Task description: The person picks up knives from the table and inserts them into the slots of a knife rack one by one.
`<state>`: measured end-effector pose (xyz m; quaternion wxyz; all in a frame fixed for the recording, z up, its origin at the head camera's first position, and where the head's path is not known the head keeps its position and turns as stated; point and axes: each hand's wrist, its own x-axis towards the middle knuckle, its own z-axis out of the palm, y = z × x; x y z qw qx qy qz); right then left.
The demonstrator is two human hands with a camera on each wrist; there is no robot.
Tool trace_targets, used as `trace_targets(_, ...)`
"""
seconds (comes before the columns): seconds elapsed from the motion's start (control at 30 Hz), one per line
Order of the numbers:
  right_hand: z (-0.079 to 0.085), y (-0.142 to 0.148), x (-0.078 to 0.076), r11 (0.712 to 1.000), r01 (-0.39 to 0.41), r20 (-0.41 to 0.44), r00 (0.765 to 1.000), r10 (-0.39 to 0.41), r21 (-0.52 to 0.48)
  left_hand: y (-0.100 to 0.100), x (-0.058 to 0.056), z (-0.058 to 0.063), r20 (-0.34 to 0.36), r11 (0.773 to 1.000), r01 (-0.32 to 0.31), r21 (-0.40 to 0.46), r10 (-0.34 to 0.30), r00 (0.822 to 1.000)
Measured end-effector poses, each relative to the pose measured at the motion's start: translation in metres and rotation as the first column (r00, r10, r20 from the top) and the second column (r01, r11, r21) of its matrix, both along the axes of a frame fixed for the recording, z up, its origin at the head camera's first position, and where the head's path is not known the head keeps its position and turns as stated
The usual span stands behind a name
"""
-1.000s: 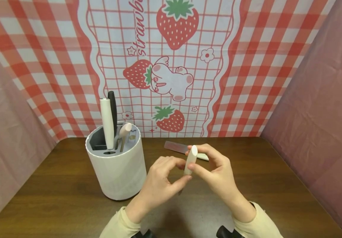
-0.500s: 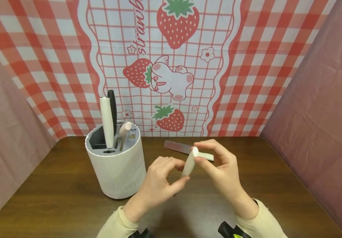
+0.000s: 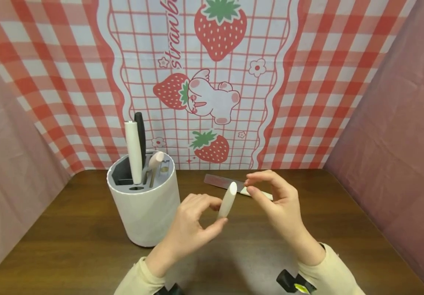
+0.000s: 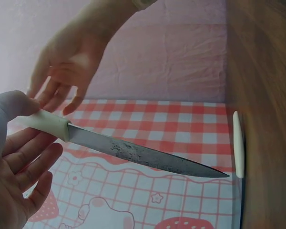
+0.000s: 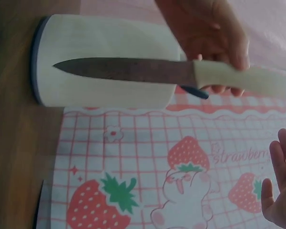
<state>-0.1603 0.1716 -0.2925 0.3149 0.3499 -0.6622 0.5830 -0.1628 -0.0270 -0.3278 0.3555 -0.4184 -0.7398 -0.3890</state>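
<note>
My left hand (image 3: 191, 229) pinches the white handle of a knife (image 3: 227, 200) between thumb and fingers, above the table. In the left wrist view the knife's long pointed blade (image 4: 133, 148) hangs down toward the tabletop, with dark specks along it. From the head its blade is hidden below the handle. My right hand (image 3: 282, 205) is just right of the handle, apart from it, fingers bent loosely around nothing. Behind the right hand lies a second knife (image 3: 221, 181) with a broad blade and white handle, flat on the table.
A white round knife block (image 3: 149, 217) stands on the left of the wooden table (image 3: 326, 229). A white handle (image 3: 133, 153), a black handle (image 3: 140, 135) and a pale pink handle (image 3: 155, 159) stick up from its grey top. A strawberry-print cloth (image 3: 212, 90) hangs behind.
My right hand has let go of the knife handle and drawn off to the right. The left hand, holding the knife, has shifted slightly left.
</note>
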Motion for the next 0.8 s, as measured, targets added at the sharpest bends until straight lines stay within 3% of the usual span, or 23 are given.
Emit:
trace_targets(0.13,-0.005,0.007,-0.006,0.996,0.057,-0.002,0.998,-0.057,0.063,-0.002,0.001,0.001,0.006,1.000,-0.003,0.006,0.003,1.000)
trace_targets(0.3,-0.008,0.015,-0.014,0.975,0.157,-0.099,0.985,-0.142,0.156,-0.007,0.004,0.003,0.014,1.000,-0.013,0.016,0.013,1.000)
trace_targets(0.47,-0.008,0.019,-0.019,0.960,0.224,-0.139,0.970,-0.202,0.169,-0.016,0.007,0.005,0.027,0.999,-0.023,0.035,0.022,0.999)
trace_targets(0.8,-0.029,0.042,-0.042,0.930,0.292,-0.089,0.956,-0.279,0.221,-0.031,0.010,0.013,0.013,0.996,-0.051,0.072,0.050,0.999)
